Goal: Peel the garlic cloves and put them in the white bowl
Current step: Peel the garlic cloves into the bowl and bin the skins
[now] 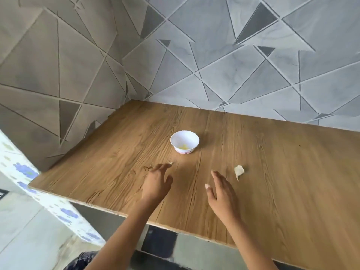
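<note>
A garlic clove (pixel 239 171), pale and papery, lies on the wooden bench (pixel 282 182) just beside the fingertips of the right hand (pixel 222 190), while the white bowl (pixel 176 138) stands farther back with a few pale yellow pieces (pixel 184 146) at its bottom. Both hands are held apart over the near part of the bench, fingers straight and holding nothing, the left hand (pixel 155 182) stretched toward the bowl but short of it. A grey wall (pixel 233 65) tiled in triangles backs the bench on two sides.

Soft, bright daylight falls on the table (pixel 272 172), shadows are faint, and the left hand (pixel 155 184) looks a bit blurry.
</note>
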Motion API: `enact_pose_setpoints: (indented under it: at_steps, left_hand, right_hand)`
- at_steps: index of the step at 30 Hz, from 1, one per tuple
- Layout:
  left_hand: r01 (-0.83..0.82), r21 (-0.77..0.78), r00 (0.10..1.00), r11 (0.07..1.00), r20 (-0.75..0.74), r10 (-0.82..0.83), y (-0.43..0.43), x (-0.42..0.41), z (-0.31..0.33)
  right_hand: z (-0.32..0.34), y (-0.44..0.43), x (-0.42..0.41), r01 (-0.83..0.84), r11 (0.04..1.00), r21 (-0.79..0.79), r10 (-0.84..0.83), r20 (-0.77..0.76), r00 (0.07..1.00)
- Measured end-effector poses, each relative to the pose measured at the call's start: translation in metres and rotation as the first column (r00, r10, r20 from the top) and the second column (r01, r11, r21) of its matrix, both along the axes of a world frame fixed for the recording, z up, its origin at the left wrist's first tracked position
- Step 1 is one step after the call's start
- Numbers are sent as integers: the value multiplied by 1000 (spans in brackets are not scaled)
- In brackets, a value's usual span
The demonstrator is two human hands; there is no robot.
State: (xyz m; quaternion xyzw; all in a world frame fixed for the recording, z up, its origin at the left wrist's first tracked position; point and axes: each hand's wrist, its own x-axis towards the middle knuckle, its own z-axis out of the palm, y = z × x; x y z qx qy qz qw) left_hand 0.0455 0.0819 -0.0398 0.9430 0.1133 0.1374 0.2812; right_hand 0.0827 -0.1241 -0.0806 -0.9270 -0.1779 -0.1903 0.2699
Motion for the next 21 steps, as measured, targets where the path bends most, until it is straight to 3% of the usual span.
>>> enact_pose_setpoints:
  at_steps: [5, 10, 12, 15, 17, 21]
  left_hand:
    - [-121, -21, 990, 992, -70, 119, 4, 40, -4]
    - [-43, 101, 982, 994, -178, 61, 14, 65, -3]
    - [-75, 67, 986, 995, -142, 84, 18, 70, 6]
    - [-160, -23, 987, 987, 29, 160, 17, 88, 29]
    - [-94, -14, 995, 996, 30, 94, 12, 106, 42]
    - [59, 200, 984, 978, -178, -23, 0, 146, 40]
  right_hand:
    - [-18, 0, 27, -39, 982, -184, 30, -51, 998]
    - [-23, 1, 29, -38, 975, -218, 19, -91, 996]
    - [-20, 1, 27, -39, 973, -225, 19, -91, 996]
    - [-18, 1, 27, -38, 972, -234, 6, -137, 991]
    - [-18, 0, 25, -43, 971, -235, 10, -141, 990]
    - [-12, 1, 24, -46, 976, -214, 5, -191, 982]
